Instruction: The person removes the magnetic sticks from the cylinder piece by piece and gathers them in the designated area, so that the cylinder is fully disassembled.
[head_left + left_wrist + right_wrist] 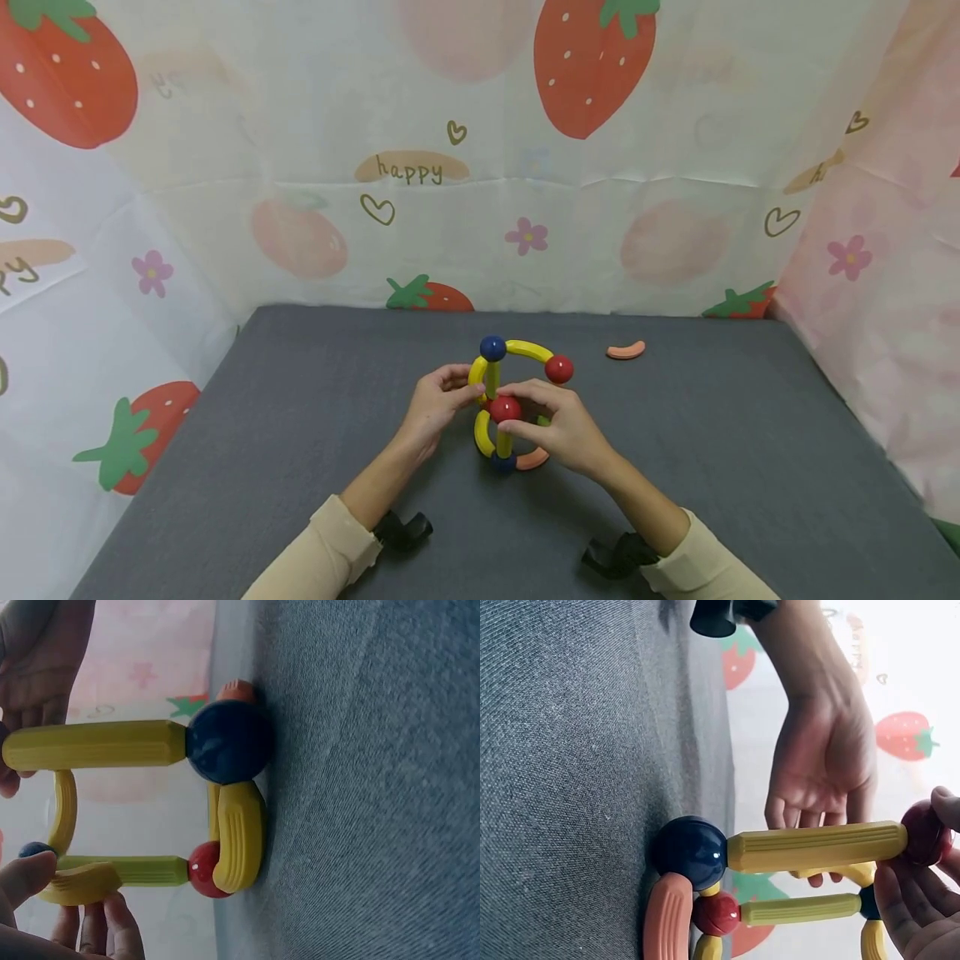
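A toy frame of ribbed sticks and balls stands on the table. My left hand (433, 412) pinches a curved yellow stick (82, 883) between thumb and fingers, beside the upper blue ball (492, 348). My right hand (566, 425) holds a red ball (506, 409) by thumb and fingertips, atop an upright yellow stick (817, 846). That stick rises from a lower blue ball (231, 741) close on the cloth. Behind it, a yellow-green stick (154, 871) stands on another red ball (204, 868). Another curved yellow stick (530, 350) runs from the upper blue ball to a further red ball (558, 369).
A loose orange curved stick (626, 351) lies toward the back right of the grey table (337, 375). Another orange curved stick (667, 919) joins the lower blue ball at the base. A strawberry-print cloth (315, 100) hangs behind and along both sides.
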